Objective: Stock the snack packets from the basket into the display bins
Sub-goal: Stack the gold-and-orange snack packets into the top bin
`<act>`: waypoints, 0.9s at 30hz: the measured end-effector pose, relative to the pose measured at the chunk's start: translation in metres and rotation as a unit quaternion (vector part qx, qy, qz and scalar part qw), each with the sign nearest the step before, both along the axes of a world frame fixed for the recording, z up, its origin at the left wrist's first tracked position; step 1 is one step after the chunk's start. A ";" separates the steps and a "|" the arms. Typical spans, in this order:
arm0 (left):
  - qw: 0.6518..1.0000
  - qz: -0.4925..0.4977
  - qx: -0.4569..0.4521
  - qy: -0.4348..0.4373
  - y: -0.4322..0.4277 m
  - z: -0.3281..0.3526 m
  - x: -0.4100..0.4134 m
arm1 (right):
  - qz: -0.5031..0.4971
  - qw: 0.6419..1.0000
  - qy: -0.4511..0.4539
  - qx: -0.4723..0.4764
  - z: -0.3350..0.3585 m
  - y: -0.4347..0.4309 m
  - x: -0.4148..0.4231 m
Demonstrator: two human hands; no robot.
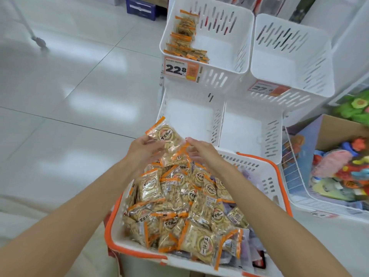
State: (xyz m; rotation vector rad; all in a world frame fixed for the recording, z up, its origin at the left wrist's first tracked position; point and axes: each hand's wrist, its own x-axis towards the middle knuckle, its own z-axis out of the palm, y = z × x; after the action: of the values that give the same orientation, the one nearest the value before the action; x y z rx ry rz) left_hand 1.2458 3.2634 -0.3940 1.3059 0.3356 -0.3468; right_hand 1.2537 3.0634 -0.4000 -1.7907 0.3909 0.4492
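left hand [146,149] and right hand [201,153] grip snack packets [169,137] above the basket [253,173]; next, likely: set them in far left bin [221,50].

You see two hands, the left hand [144,149] and the right hand [202,151]. There is one basket [265,176] with snack packets [179,196] too many to count, four white display bins [219,45], and two price tags [180,68] on the upper bins.

Price tag [180,69] on upper left bin [207,75] reads "22.8", neighbouring tag [267,88] "27"
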 end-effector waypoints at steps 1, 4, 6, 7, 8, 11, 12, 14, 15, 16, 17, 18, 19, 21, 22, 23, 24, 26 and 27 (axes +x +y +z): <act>1.000 0.020 -0.006 0.005 0.007 0.000 0.003 | 0.009 0.997 0.003 -0.080 -0.009 0.003 0.003; 0.999 0.028 -0.005 0.018 0.023 -0.004 0.009 | 0.096 0.960 0.010 -0.264 -0.037 0.013 -0.001; 0.999 0.033 -0.003 0.018 0.028 -0.006 0.010 | 0.055 0.974 -0.014 -0.221 -0.045 0.020 -0.004; 0.999 0.046 0.001 0.016 0.029 -0.007 0.011 | 0.021 0.982 -0.035 -0.185 -0.045 0.020 -0.004; 0.998 0.062 0.005 0.011 0.030 -0.008 0.012 | -0.012 0.985 -0.059 -0.164 -0.040 0.017 -0.002; 0.997 0.074 0.028 -0.021 0.029 -0.010 0.017 | -0.072 0.974 -0.158 -0.144 -0.010 -0.005 0.005; 0.997 0.062 0.037 -0.032 0.028 -0.011 0.018 | -0.069 0.972 -0.184 -0.127 0.005 -0.011 0.007; 0.999 0.018 0.041 -0.031 0.023 -0.006 0.016 | -0.033 0.976 -0.203 -0.073 0.031 -0.014 0.007; 0.999 -0.015 0.040 -0.022 0.019 -0.005 0.014 | -0.008 0.978 -0.200 -0.051 0.040 -0.011 0.006; 0.998 -0.047 0.040 -0.010 0.014 -0.003 0.011 | 0.015 0.980 -0.197 -0.036 0.046 -0.006 0.005; 0.996 -0.082 0.032 0.005 0.008 -0.003 0.009 | 0.036 0.980 -0.196 -0.030 0.048 0.000 0.006; 0.993 -0.113 0.020 0.011 0.003 -0.002 0.006 | 0.053 0.979 -0.194 -0.032 0.047 0.006 0.005; 0.991 -0.130 0.009 0.011 -0.001 -0.001 0.003 | 0.059 0.980 -0.190 -0.030 0.044 0.011 0.005; 0.994 -0.107 0.014 0.006 -0.002 -0.001 0.003 | 0.038 0.984 -0.170 -0.024 0.034 0.015 0.003; 0.996 -0.082 0.020 0.010 0.002 -0.001 0.003 | 0.028 0.987 -0.151 -0.044 0.027 0.013 0.002; 0.998 -0.057 0.018 0.016 0.008 -0.003 0.004 | 0.023 0.989 -0.120 -0.086 0.019 0.009 0.001; 0.999 -0.034 0.008 0.018 0.013 -0.003 0.004 | 0.025 0.989 -0.072 -0.128 0.010 0.006 -0.001; 0.999 -0.007 -0.024 0.031 0.021 -0.005 0.004 | 0.046 0.986 0.025 -0.160 -0.010 0.003 -0.007; 0.999 -0.001 -0.037 0.037 0.022 -0.007 0.003 | 0.055 0.986 0.053 -0.146 -0.018 0.006 -0.011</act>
State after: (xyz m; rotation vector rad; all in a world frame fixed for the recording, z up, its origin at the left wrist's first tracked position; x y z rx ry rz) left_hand 1.2491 3.2858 -0.4010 1.2218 0.3815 -0.4062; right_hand 1.2424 3.0693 -0.4175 -2.0865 0.4517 0.5913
